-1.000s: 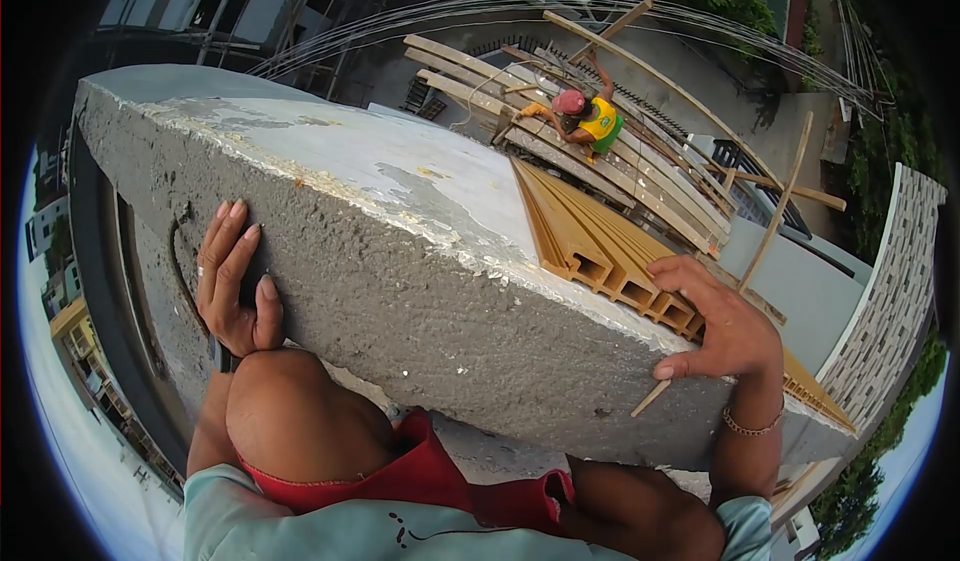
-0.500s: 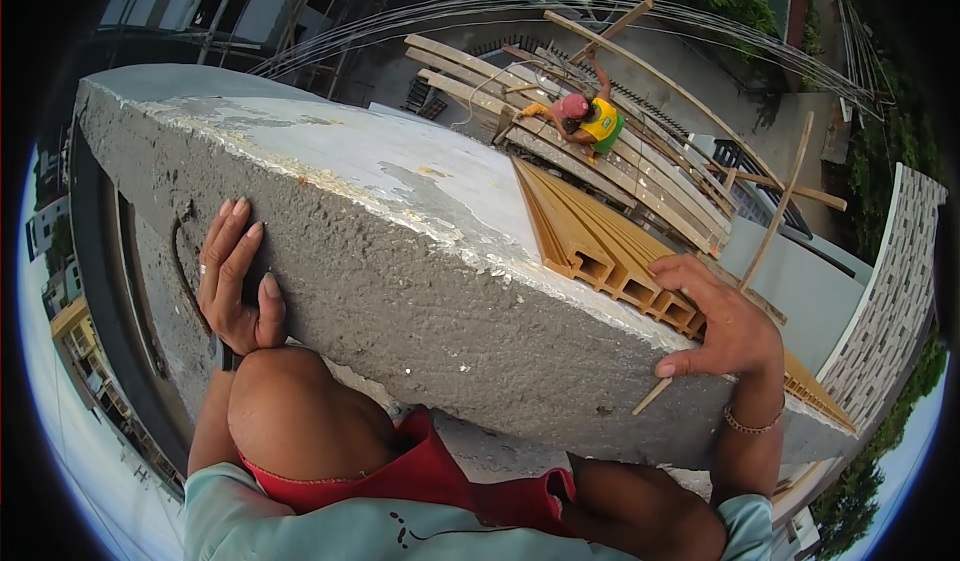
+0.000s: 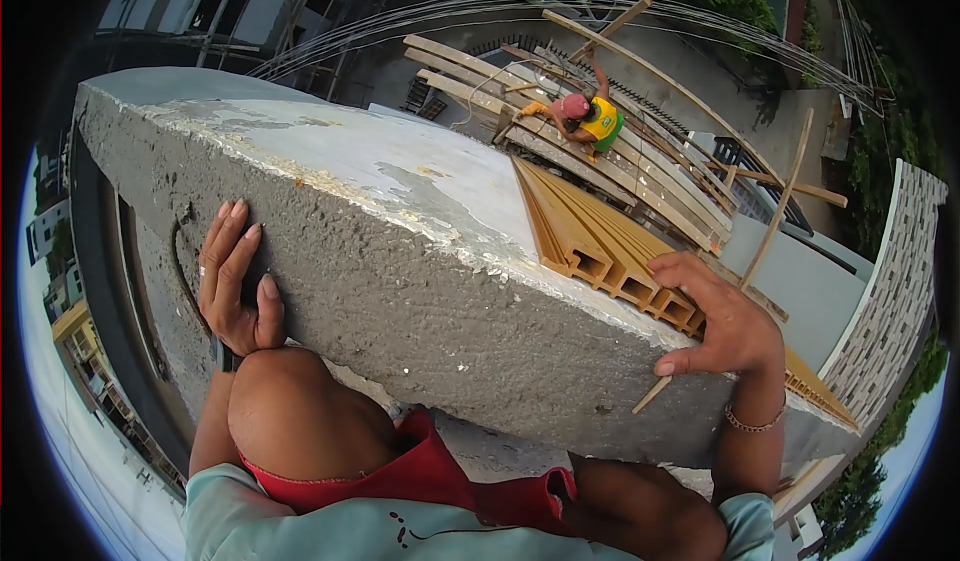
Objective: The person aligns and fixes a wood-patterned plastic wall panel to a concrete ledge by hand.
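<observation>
My left hand point(image 3: 233, 286) lies on the rough grey concrete ledge point(image 3: 420, 311), fingers stretched out and holding nothing. At the right, my right hand point(image 3: 725, 316) rests over the ledge's outer edge. Its fingers reach onto the top end of a tan fluted wall panel point(image 3: 610, 261), and its thumb is on the concrete. The panel has hollow, square channels at its end and runs down the outer face of the wall. A small wood sliver point(image 3: 652, 395) lies on the ledge below my right thumb.
Far below, a person point(image 3: 590, 121) in a yellow and green top and red cap is on scaffold planks point(image 3: 640, 176). Overhead wires point(image 3: 430, 11) cross behind. A wooden pole point(image 3: 790, 201) and a tiled wall point(image 3: 890, 271) stand to the right. The ledge edge drops off steeply.
</observation>
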